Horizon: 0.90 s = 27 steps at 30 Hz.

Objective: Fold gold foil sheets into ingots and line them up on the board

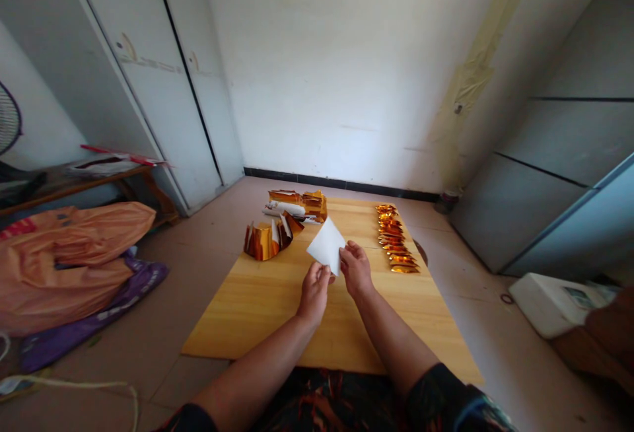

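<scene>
A white sheet of paper (327, 246), turned like a diamond, is held up above the wooden table. My left hand (315, 292) pinches its lower corner, and my right hand (356, 267) grips the right edge with thumb and fingers. The side of the sheet facing away from me is hidden. Beyond my left hand lies a curled stack of gold foil paper (265, 242) with white backs showing. Farther back sits another gold foil stack (315, 205) beside a white roll (287, 208). To the right of my right hand runs a row of several folded gold foil pieces (393, 240).
The low wooden table (238, 326) stands in front of me, near a white wall (327, 75). Orange and purple bags (74, 253) lie on the left floor beside a bench. A white box-shaped device (549, 303) is on the right, below a grey cabinet (555, 174).
</scene>
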### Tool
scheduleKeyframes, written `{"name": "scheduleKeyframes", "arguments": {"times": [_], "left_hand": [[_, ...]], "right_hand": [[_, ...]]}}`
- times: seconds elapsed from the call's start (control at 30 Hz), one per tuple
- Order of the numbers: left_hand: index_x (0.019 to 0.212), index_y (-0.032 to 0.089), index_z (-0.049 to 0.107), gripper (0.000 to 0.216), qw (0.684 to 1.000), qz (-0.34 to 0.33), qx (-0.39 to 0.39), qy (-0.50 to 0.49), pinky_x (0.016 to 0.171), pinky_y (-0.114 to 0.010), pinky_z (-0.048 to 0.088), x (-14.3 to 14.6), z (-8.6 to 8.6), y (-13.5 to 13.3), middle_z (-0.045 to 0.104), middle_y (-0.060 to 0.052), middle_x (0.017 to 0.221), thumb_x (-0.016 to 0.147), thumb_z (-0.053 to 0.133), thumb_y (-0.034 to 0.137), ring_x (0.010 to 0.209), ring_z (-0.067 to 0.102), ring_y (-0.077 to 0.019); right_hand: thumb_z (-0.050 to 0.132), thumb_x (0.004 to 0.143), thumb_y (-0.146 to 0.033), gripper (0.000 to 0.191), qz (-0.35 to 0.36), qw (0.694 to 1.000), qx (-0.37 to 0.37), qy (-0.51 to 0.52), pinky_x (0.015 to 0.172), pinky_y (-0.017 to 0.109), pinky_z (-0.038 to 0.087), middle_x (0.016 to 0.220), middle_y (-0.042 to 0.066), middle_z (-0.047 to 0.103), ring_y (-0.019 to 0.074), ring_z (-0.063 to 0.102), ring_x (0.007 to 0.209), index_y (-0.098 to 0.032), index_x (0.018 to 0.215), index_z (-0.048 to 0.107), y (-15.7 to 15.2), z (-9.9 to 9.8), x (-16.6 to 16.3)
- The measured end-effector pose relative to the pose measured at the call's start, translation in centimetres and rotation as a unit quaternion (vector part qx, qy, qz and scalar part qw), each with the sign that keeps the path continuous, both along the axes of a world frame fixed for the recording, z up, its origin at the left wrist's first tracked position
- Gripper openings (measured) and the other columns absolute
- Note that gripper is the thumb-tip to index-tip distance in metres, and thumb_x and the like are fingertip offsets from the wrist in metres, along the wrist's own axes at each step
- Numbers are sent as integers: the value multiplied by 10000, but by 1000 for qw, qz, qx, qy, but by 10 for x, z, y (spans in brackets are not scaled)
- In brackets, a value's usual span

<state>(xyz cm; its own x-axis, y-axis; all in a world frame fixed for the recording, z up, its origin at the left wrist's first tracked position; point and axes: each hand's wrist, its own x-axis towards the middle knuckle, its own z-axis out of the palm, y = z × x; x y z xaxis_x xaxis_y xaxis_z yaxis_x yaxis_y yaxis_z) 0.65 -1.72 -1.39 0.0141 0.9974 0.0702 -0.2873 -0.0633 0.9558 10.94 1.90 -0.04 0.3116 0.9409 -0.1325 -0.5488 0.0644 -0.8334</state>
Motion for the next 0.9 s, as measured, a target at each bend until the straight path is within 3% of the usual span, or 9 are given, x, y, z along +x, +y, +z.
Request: {"name": "scheduleKeyframes", "arguments": {"times": [0.13, 0.23, 0.33, 0.43, 0.53, 0.63, 0.77, 0.9], "left_hand": [[874, 144, 591, 366, 998, -3, -56, -24, 771, -306, 502, 3, -5, -11, 661, -56, 858, 709, 663, 463, 819, 623, -181], [872, 136, 601, 381, 993, -26, -101, -60, 765, -312, 510, 4, -7, -15, 671, -66, 863, 672, 706, 443, 813, 633, -184], [853, 117, 624, 375, 978, -112, -171, -46, 689, -288, 511, 3, -8, -19, 679, -84, 830, 658, 734, 418, 736, 641, -173], [890, 107, 643, 371, 953, -211, -216, -36, 640, -259, 499, -3, -9, -24, 681, -111, 879, 676, 735, 397, 784, 647, -186], [1105, 162, 586, 488, 949, -207, -222, -87, 656, -266, 502, -15, -8, -24, 655, -117, 1063, 686, 735, 362, 921, 631, -211], [1169, 172, 545, 511, 932, -234, -235, -147, 677, -307, 506, -30, -3, -16, 642, -127, 1123, 736, 677, 410, 946, 627, -239], [1131, 129, 584, 515, 930, -226, -202, -209, 799, -348, 487, -44, 8, 4, 672, -125, 1050, 771, 599, 497, 961, 622, -249], [1059, 116, 624, 524, 964, -174, -160, -124, 711, -297, 473, -46, 9, 25, 695, -81, 859, 614, 748, 363, 762, 637, -197]], "right_hand": [[736, 487, -200, 512, -7, 999, -8, 30, 557, 213, 439, 812, -35, 578, 99, 552, 643, -234, 950, 521, 4, -12, 4], [700, 504, -227, 457, -14, 1000, -9, -13, 570, 223, 435, 852, -11, 591, 119, 559, 691, -230, 933, 542, 3, -20, 6], [651, 508, -223, 395, -12, 993, -19, -115, 549, 221, 406, 795, -8, 602, 126, 538, 664, -212, 894, 568, 1, -23, 9], [612, 516, -214, 343, 61, 976, -38, -206, 475, 213, 333, 613, -48, 548, 105, 457, 526, -195, 858, 591, -5, -20, 15], [611, 538, -220, 314, 133, 972, 1, -194, 480, 209, 324, 595, -54, 552, 100, 454, 518, -196, 850, 591, -14, -14, 20], [628, 548, -210, 311, 170, 973, 39, -150, 503, 203, 334, 639, -50, 582, 94, 471, 539, -203, 857, 591, -22, -9, 25], [652, 533, -194, 282, 208, 964, 23, -165, 469, 187, 292, 619, -60, 570, 68, 425, 486, -193, 810, 600, -27, -9, 32], [631, 567, -200, 271, 233, 950, 19, -206, 444, 179, 256, 565, -80, 521, 57, 366, 441, -196, 837, 607, -31, -15, 38]]}}
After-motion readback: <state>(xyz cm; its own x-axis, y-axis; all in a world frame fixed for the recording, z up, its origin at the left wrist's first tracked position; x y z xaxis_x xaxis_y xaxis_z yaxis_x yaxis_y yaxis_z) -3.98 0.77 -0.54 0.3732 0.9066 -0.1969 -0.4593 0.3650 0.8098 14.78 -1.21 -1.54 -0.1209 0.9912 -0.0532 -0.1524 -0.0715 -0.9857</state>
